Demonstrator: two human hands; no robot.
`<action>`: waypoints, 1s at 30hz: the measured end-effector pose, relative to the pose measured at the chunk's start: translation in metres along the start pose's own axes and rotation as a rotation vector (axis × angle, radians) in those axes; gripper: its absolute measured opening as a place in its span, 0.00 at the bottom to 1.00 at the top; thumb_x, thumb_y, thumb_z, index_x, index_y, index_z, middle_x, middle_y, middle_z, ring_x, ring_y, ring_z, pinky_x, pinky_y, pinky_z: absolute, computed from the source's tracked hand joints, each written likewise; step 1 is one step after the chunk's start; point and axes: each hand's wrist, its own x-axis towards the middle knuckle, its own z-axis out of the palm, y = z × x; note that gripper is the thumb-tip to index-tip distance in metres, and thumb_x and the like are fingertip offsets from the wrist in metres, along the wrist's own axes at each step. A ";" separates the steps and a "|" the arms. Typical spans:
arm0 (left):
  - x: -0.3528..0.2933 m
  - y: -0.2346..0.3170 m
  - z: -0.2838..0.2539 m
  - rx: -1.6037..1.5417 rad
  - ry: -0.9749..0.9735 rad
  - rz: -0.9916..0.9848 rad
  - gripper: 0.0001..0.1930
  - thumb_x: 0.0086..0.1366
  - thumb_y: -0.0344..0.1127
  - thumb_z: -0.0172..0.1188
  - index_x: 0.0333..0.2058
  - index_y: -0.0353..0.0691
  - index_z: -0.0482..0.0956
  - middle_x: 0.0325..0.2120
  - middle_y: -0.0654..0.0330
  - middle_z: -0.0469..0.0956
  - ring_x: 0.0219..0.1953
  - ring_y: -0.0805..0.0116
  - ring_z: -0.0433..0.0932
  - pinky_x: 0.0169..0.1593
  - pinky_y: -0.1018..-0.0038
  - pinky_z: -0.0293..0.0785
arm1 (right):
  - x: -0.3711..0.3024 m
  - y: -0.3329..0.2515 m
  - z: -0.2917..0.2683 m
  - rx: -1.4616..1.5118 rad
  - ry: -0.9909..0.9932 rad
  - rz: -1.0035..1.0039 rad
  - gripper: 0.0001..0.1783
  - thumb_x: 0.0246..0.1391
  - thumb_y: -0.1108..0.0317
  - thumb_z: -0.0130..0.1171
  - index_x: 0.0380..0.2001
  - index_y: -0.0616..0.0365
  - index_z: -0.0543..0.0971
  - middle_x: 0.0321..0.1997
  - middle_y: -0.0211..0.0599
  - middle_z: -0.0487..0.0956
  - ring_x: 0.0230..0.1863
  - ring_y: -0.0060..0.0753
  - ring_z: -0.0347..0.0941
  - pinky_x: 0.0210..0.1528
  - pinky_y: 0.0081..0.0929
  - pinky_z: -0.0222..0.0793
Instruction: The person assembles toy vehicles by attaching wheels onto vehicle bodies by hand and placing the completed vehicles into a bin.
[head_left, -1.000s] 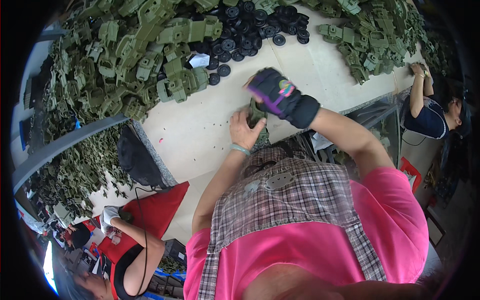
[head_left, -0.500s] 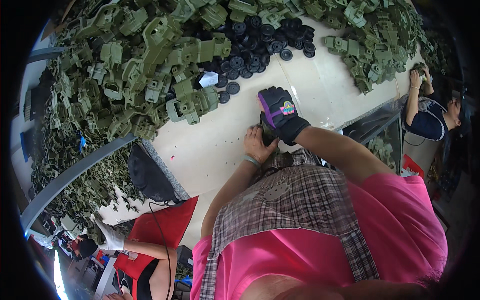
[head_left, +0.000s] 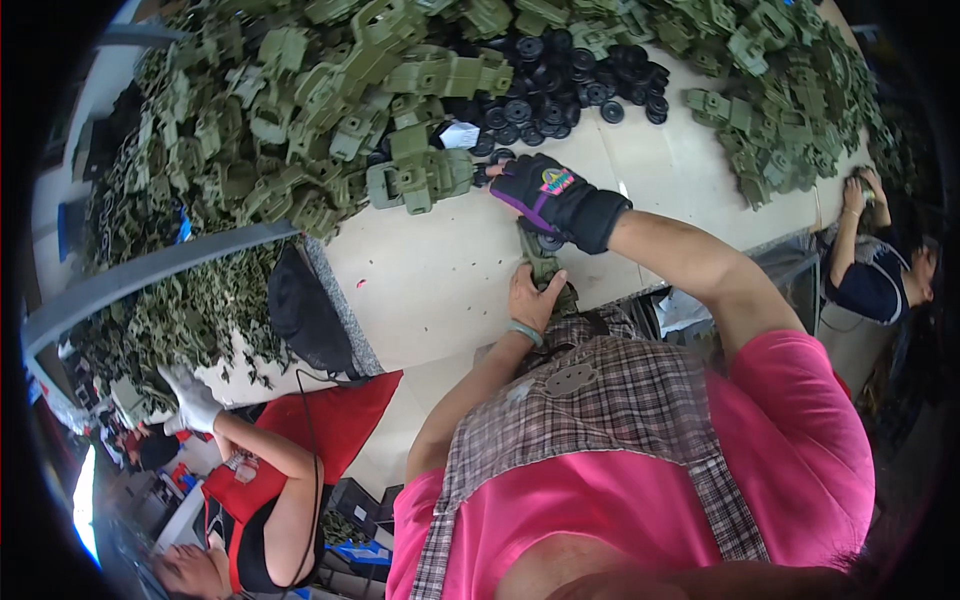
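My left hand (head_left: 532, 297) grips a small olive-green plastic part (head_left: 543, 266) at the near edge of the pale worktable (head_left: 440, 280). My right hand (head_left: 550, 196), in a black glove with purple trim, reaches out over the table toward the olive-green moulded pieces (head_left: 418, 178) and the black round discs (head_left: 545, 100). Its fingers are spread near a loose disc, and nothing shows in its grasp. One black disc (head_left: 549, 241) lies just under the glove's wrist.
Big heaps of olive-green plastic parts (head_left: 290, 100) cover the far and left table, more at the right (head_left: 780, 90). A person in a red top (head_left: 300, 450) works at the lower left with a white glove. Another person (head_left: 880, 270) sits at the right. A black bag (head_left: 300, 310) hangs by the table.
My right hand has moved away from the part in my left hand, out toward the green pieces and discs. The left hand stays on its part.
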 end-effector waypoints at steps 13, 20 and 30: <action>-0.016 0.060 -0.086 0.247 0.295 0.179 0.44 0.54 0.23 0.66 0.71 0.39 0.61 0.68 0.43 0.60 0.69 0.43 0.63 0.71 0.48 0.61 | -0.045 0.038 -0.018 -0.253 -0.127 0.140 0.17 0.70 0.61 0.48 0.55 0.53 0.79 0.68 0.43 0.76 0.67 0.48 0.73 0.64 0.44 0.72; 0.056 0.069 -0.089 1.171 -0.235 0.828 0.44 0.52 0.32 0.72 0.69 0.61 0.68 0.63 0.52 0.65 0.68 0.47 0.63 0.69 0.35 0.51 | -0.106 0.070 -0.036 -0.047 0.158 0.229 0.27 0.48 0.72 0.66 0.54 0.54 0.77 0.58 0.47 0.79 0.55 0.55 0.77 0.57 0.47 0.74; 0.006 0.071 -0.038 0.847 -0.089 0.410 0.35 0.47 0.48 0.80 0.55 0.54 0.79 0.56 0.55 0.69 0.59 0.52 0.68 0.62 0.47 0.58 | -0.115 0.073 -0.010 0.018 0.235 0.436 0.15 0.55 0.66 0.67 0.44 0.58 0.80 0.45 0.50 0.81 0.49 0.57 0.77 0.53 0.47 0.75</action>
